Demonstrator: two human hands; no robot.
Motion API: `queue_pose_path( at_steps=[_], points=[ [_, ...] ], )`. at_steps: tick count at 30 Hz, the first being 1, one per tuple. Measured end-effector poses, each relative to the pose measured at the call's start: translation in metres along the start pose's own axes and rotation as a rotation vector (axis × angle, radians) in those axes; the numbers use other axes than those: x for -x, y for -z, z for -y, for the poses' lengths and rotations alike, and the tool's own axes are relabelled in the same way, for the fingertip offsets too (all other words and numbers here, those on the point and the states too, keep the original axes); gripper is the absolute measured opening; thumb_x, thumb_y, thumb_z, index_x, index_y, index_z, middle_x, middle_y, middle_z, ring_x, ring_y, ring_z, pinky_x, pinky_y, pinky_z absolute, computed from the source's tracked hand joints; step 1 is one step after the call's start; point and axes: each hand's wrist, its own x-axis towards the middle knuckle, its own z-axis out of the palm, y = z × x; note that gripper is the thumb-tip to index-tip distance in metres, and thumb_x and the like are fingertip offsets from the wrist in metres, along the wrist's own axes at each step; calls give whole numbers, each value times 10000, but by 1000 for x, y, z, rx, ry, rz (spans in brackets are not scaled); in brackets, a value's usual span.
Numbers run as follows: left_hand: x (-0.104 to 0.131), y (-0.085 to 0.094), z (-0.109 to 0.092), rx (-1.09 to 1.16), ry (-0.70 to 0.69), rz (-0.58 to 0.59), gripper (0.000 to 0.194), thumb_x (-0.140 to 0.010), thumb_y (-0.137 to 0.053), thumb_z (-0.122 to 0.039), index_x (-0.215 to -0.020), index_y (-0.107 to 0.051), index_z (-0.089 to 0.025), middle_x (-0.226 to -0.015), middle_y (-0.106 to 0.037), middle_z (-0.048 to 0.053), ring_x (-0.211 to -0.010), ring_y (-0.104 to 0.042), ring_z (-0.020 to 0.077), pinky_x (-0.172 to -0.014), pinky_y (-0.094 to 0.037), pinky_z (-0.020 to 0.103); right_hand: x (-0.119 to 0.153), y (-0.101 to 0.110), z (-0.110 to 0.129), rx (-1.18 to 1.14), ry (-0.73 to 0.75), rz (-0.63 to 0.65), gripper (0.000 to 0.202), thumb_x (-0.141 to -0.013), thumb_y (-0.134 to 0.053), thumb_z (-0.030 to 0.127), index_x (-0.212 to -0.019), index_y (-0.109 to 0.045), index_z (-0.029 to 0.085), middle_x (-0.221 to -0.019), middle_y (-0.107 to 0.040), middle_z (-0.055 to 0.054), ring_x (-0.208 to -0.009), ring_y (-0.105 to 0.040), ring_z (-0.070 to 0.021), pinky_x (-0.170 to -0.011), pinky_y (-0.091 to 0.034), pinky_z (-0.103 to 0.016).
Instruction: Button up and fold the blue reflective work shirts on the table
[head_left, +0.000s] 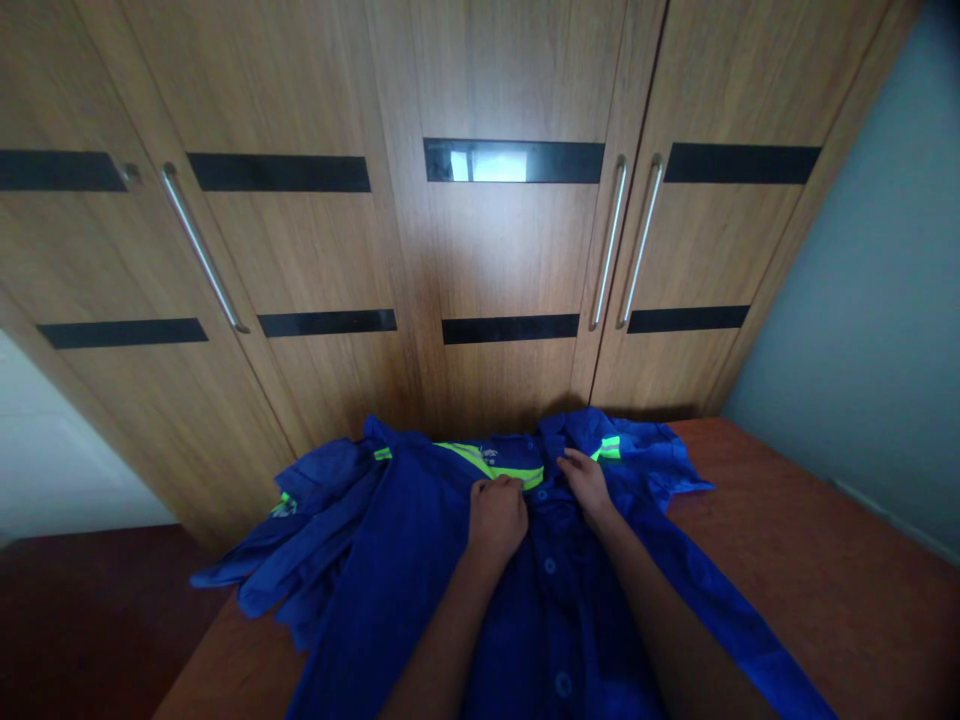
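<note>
- Blue shirt (420,560) lies spread on reddish-brown worktop (817,560), neckline end near wooden wardrobe (510,240).
- Left hand (499,512): fingers curled narrow, gripping shirt cloth just below the neckline.
- Right hand (585,482): fingertips pinching the shirt's edge by the collar, just beside left hand, apart from it.
- Lime-green trim (525,474) shows inside the neckline; buttons (550,566) run down the front, between the forearms.
- Bunched blue folds (315,510) at picture left; can't tell if separate garment.
</note>
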Motion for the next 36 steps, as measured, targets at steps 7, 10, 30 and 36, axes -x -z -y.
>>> queue_pose_path(
  at_steps=[7, 10, 30, 36],
  points=[
    [-54, -7, 6, 15, 159, 97, 211, -907, -519, -306, -955, -664, -161, -992, -687, 89, -925, -641, 204, -853, -475, 381, 4, 1, 2, -322, -21, -40, 437, -696, -582, 443, -983, -705, 138, -674, -680, -25, -539, -555, -158, -479, -414, -254],
    [-84, -18, 6, 28, 216, 139, 277, -896, -558, -393, -1055, -618, -175, -1096, -644, 64, -959, -622, 190, -859, -501, 407, 3, 1, 2, -401, -26, -53, 452, -682, -591, 449, -981, -704, 131, -668, -668, -18, -512, -515, -134, -460, -380, -236],
    [-93, -31, 1, 277, 134, -145, 94, -862, -539, -160, -883, -611, -218, -806, -701, 9, -778, -660, 149, -710, -448, 245, 8, -10, 21, -77, 234, -124, 361, -715, -541, 304, -989, -724, 155, -668, -678, -23, -619, -596, -182, -671, -489, -306],
    [-68, -33, 1, 413, 63, -228, 141, -852, -510, -118, -882, -611, -211, -840, -712, 0, -801, -671, 126, -740, -466, 212, 16, -10, 26, 4, 319, -67, 381, -739, -503, 290, -1018, -715, 141, -773, -704, -62, -673, -620, -191, -698, -496, -313]
  ],
)
